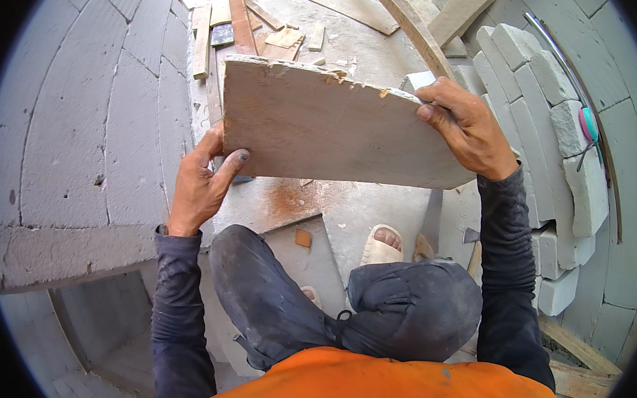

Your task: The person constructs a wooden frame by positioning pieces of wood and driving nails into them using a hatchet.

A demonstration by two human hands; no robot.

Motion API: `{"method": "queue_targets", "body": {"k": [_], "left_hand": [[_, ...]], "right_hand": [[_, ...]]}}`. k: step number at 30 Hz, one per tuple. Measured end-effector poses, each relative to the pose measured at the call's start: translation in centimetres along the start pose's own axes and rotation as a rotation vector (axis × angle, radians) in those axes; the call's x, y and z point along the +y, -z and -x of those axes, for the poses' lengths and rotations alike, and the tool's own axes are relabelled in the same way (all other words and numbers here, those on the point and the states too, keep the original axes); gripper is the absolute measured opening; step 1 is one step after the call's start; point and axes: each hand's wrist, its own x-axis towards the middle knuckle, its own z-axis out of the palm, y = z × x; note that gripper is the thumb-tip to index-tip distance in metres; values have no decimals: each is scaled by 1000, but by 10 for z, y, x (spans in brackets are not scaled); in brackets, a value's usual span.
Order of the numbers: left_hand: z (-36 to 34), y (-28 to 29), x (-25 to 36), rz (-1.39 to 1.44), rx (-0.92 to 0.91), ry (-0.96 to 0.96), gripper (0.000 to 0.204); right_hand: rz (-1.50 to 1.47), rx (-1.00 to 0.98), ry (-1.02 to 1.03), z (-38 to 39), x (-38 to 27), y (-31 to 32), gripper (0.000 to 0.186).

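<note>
A flat, grey-white wooden board is held up in front of me above my knees, its far edge chipped and splintered. My left hand is closed on the board's left end, with the thumb on the near face and the fingers mostly hidden behind it. At the far right corner, my right hand grips the edge between thumb and fingers. Below the board, a saw blade shows beside my right sandal, its upper part covered by the board.
Pale blocks are stacked along the right wall, with a teal and pink round object beside them. A block wall rises on the left. Wood scraps and long planks lie ahead. A dark metal tool head lies near my right knee.
</note>
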Motion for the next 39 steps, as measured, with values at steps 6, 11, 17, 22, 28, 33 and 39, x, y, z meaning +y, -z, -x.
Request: {"method": "queue_targets", "body": {"k": [6, 11, 17, 22, 28, 33, 39], "left_hand": [[47, -57, -26, -212, -37, 134, 23], [56, -93, -53, -373, -2, 307, 24], [52, -129, -107, -466, -73, 433, 28], [52, -155, -147, -454, -86, 472, 22], [41, -156, -171, -414, 7, 483, 24], [36, -151, -165, -321, -1, 534, 30], [55, -133, -141, 176, 280, 211, 45]], "right_hand": [[115, -64, -3, -4, 11, -19, 21], [196, -145, 65, -3, 22, -57, 15], [271, -147, 201, 24, 66, -105, 16], [332, -142, 269, 22, 74, -130, 19], [384, -124, 311, 11, 79, -147, 20], [384, -111, 279, 14, 83, -151, 21], [395, -78, 311, 15, 86, -152, 24]]}}
